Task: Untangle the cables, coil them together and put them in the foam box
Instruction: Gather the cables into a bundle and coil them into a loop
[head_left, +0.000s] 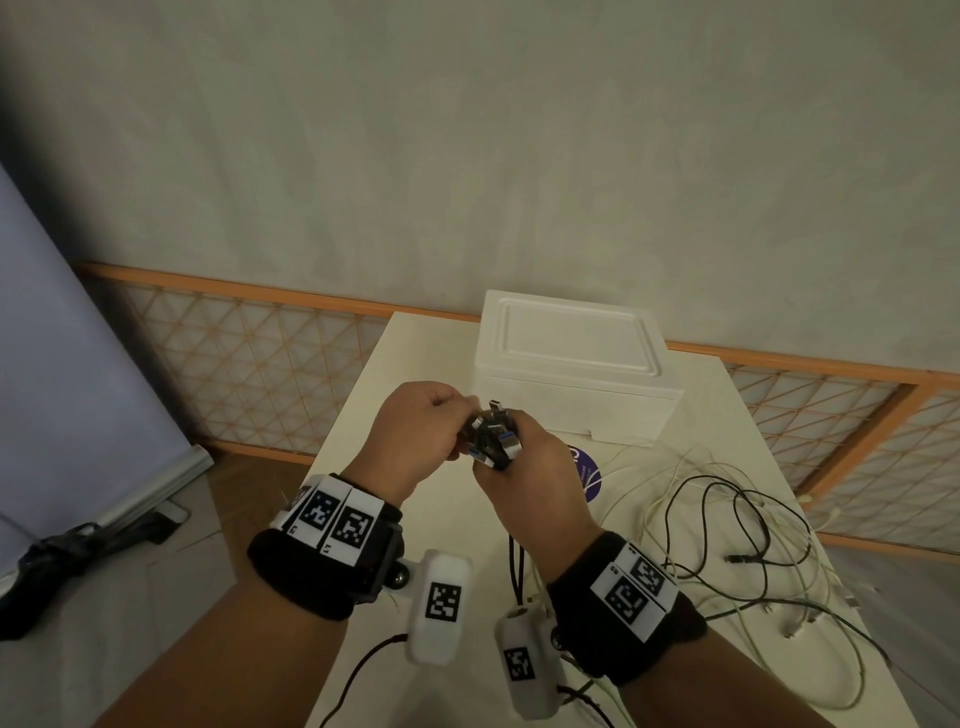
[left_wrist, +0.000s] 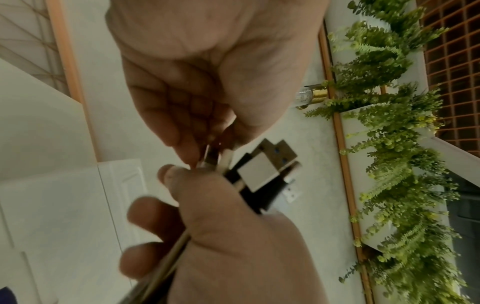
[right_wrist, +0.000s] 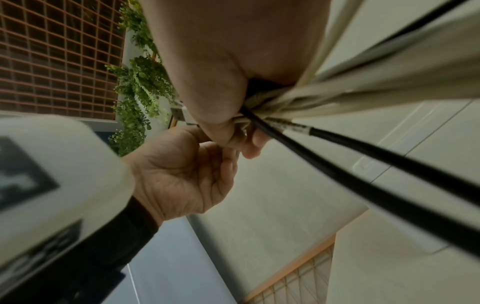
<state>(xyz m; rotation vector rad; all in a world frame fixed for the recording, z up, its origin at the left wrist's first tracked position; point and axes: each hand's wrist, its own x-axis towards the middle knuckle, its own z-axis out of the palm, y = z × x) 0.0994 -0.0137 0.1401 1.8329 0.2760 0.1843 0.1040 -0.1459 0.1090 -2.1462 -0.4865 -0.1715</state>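
Two bare hands meet in the air in front of the closed white foam box (head_left: 571, 364), which stands at the far end of the cream rectangular table (head_left: 415, 364). The right hand (head_left: 535, 483) is raised with its back toward the head camera and its fingers curled tight round a bundle of black and white cable plugs (head_left: 493, 436); metal USB ends stick up out of the fist, just in front of the box's near wall. The right wrist view shows the same fist from below, with white and black cords (right_wrist: 337, 98) gathered in the palm and running down out of it.

The left hand (head_left: 421, 441) sits just left of the bundle, knuckles up, wrist bent inward. In the left wrist view its thumb and fingertips (left_wrist: 187, 144) are drawn narrow into a pinch on one small plug end (left_wrist: 213, 158) at the top of the bundle, touching the right hand's index finger.

From under the right hand the black and white cable lengths (head_left: 727, 545) hang down to the table and spread in loose, overlapping loops to the right of the box and nearer the person, with several free plug ends lying near the table's right edge. A round dark purple sticker (head_left: 589, 473) shows on the table just in front of the box, partly hidden by the right hand.
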